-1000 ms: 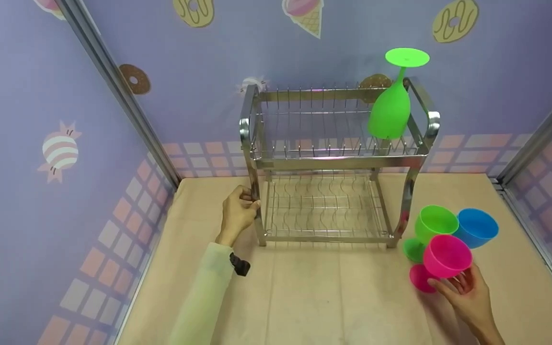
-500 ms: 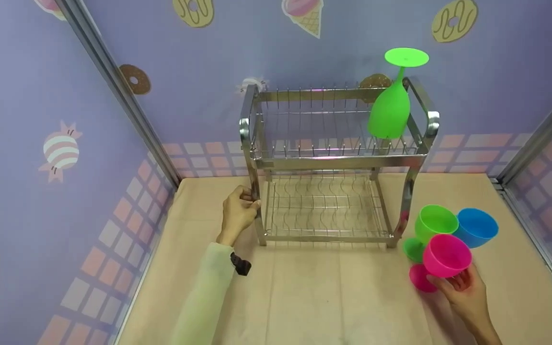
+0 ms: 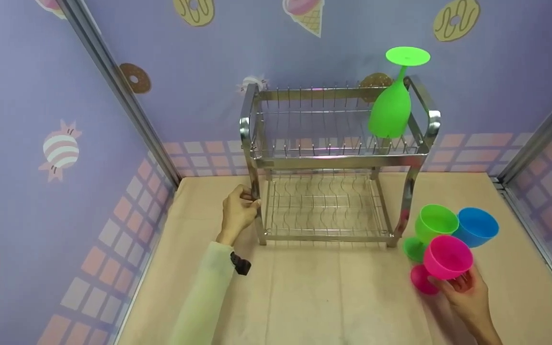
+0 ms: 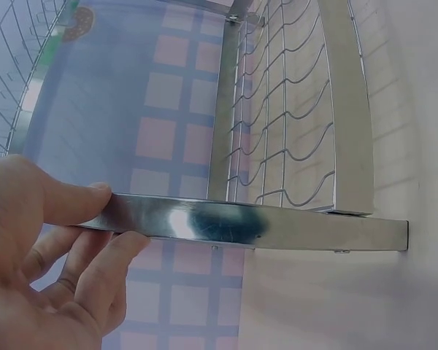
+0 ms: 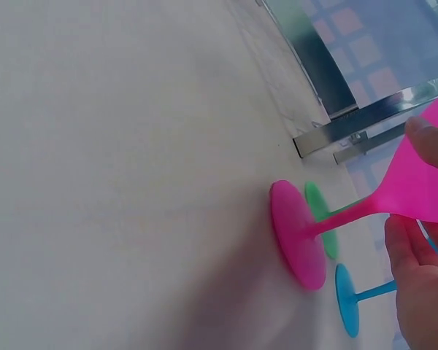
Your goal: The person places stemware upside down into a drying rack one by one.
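Goblet of pink colour (image 3: pixel 448 257) is being grasped by right hand (image 3: pixel 468 296) near the table's (image 3: pixel 304 297) right edge; left hand (image 3: pixel 238 213) is pinching the rack (image 3: pixel 338 163). Sideways swing might be toppling neighbouring green goblet (image 3: pixel 435 224).

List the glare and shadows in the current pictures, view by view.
Head: bright glints on the curved corners of the metal rack; left wrist: a white highlight on its upright, beside a dark reflection; right wrist: a soft-edged shadow on the tabletop beside the base of the pink goblet.

Goblets (image 3: pixel 447 257) are pink, green and blue, rack (image 3: pixel 338 163) silver, wall (image 3: pixel 352 48) doughnut-patterned lilac.
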`<state>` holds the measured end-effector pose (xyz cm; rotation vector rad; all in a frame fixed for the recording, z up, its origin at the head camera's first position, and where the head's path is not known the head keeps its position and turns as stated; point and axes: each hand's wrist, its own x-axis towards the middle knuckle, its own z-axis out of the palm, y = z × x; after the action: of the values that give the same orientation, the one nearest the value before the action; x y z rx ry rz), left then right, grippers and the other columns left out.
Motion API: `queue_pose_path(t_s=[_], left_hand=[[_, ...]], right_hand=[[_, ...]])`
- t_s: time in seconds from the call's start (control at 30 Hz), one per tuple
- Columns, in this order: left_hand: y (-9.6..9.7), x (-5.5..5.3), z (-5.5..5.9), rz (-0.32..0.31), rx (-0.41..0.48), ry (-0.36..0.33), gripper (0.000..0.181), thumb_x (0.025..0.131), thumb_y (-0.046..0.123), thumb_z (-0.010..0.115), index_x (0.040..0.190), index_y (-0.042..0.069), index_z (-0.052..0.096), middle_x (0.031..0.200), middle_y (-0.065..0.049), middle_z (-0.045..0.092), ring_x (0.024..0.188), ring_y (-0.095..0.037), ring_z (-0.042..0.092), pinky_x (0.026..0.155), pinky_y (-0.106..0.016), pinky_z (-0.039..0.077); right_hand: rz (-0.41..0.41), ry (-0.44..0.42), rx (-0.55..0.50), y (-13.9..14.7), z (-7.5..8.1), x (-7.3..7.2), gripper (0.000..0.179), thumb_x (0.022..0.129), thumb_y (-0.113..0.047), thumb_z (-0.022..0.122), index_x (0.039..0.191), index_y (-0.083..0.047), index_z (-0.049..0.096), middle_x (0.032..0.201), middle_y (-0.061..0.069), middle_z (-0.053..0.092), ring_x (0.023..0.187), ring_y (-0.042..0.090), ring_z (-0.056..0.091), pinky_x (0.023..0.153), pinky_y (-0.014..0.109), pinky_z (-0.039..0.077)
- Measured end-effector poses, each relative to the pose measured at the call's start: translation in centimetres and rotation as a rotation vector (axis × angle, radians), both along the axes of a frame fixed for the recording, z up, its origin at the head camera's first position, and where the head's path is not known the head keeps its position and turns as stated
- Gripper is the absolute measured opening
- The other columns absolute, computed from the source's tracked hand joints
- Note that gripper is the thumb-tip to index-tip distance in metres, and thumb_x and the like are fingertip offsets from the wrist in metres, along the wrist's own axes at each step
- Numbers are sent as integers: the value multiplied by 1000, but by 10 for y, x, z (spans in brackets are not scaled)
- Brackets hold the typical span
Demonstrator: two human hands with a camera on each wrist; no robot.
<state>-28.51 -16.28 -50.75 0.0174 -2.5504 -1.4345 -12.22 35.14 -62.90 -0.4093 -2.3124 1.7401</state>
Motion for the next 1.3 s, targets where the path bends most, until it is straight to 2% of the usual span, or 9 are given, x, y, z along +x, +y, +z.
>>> queue_pose_path(t_s=[0.33, 0.6, 0.77, 0.83, 1.0, 1.13, 1.3], left_hand=[[-1, 0, -1, -9, -23, -5, 21, 96, 2, 77, 114, 1, 67, 113, -20, 72, 100, -32, 76, 80, -42, 66], [0, -1, -1, -22, -11, -10, 24, 96, 2, 77, 118, 0, 67, 115, -20, 72, 101, -33, 77, 82, -41, 67], [-3, 3, 2, -58, -13, -14, 31, 97, 2, 76, 126, -2, 67, 119, -21, 72, 105, -36, 77, 83, -40, 68], [-4, 6, 4, -75, -10, -17, 33, 97, 2, 76, 128, -2, 66, 121, -21, 72, 106, -37, 76, 85, -40, 68], [-6, 13, 7, -107, 17, -24, 43, 95, 2, 77, 136, -1, 63, 130, -21, 70, 110, -39, 75, 89, -42, 67], [-6, 20, 11, -110, 27, -22, 50, 95, 3, 78, 142, 0, 60, 139, -21, 67, 115, -41, 73, 94, -46, 66], [-6, 29, 17, -106, 27, 22, 50, 96, 6, 78, 142, 0, 60, 144, -20, 62, 125, -45, 67, 105, -52, 60]], right_hand=[[-11, -4, -63, 0, 2, 8, 96, 89, -11, 88, 166, -25, 33, 155, 4, 45, 124, -1, 54, 90, 7, 55], [-7, 12, -64, -1, 8, 12, 96, 89, -9, 88, 166, -24, 33, 153, 1, 47, 124, -1, 54, 89, 6, 55], [23, 84, -81, -4, 19, 13, 91, 89, 2, 85, 164, -16, 37, 141, -13, 52, 121, -4, 58, 88, 7, 56], [36, 122, -65, -6, 25, 13, 90, 88, 6, 84, 163, -13, 38, 139, -14, 53, 120, -5, 60, 89, 7, 56], [74, 225, 42, -15, 40, 14, 90, 83, 17, 82, 161, -4, 41, 138, -15, 56, 122, -4, 60, 93, 8, 54], [114, 299, 76, -21, 53, 13, 87, 79, 24, 80, 155, 4, 45, 137, -13, 59, 122, -2, 62, 96, 10, 55], [179, 422, -22, -26, 67, 9, 84, 72, 34, 76, 148, 13, 48, 133, -1, 67, 116, 6, 68, 96, 13, 57]])
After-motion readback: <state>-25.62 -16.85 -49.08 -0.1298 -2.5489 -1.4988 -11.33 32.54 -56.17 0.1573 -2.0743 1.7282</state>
